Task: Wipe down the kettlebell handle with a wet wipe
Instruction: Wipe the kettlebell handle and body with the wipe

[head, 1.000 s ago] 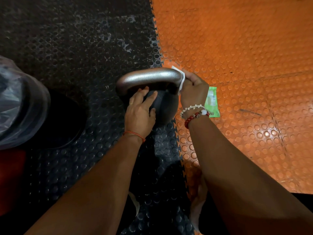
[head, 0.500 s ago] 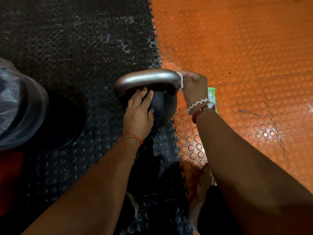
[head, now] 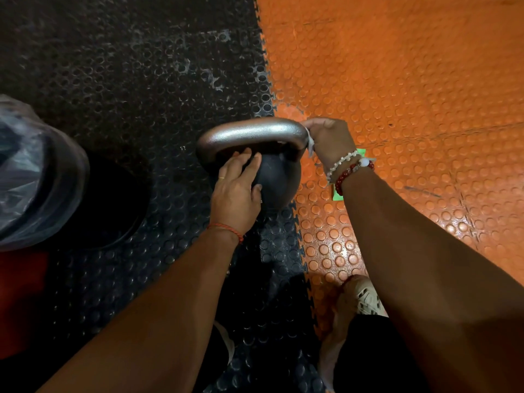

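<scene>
Steel handle [head: 249,131] runs left-right; right hand [head: 330,140] clutches wipe [head: 310,143], left hand [head: 235,194] rests flat.

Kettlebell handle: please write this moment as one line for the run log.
phase: handle wipe | left hand: rests on kettlebell | right hand: holds wet wipe against handle, right end

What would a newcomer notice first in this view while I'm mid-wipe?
The shiny silver metal kettlebell handle sits at centre, arching over the round black kettlebell body, right at the seam between the black studded floor mat and the bright orange studded floor mat. The right hand holds a white wet wipe against the handle's right bend, while the left hand rests flat on the body.
</scene>
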The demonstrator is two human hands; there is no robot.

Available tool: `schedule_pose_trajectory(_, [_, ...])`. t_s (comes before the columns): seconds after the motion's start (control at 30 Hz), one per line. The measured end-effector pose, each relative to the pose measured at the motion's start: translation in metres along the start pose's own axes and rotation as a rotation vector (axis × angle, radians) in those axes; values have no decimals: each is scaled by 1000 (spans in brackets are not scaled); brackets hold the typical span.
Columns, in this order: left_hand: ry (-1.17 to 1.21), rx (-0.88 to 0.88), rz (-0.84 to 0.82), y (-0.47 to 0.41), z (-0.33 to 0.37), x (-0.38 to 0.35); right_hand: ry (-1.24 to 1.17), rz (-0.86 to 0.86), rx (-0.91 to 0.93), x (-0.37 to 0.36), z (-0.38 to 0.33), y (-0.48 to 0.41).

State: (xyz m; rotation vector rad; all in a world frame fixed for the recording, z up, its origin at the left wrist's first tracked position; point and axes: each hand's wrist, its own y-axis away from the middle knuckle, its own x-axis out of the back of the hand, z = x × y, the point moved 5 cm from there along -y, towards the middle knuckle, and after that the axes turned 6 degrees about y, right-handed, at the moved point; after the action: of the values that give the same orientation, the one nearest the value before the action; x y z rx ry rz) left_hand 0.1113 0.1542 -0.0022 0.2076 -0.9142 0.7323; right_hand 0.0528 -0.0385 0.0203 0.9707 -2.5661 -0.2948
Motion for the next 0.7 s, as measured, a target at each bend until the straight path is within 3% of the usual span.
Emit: schedule_pose_trajectory(0.7, [-8, 6, -12, 0, 1, -1, 102, -131, 97, 0, -13, -12])
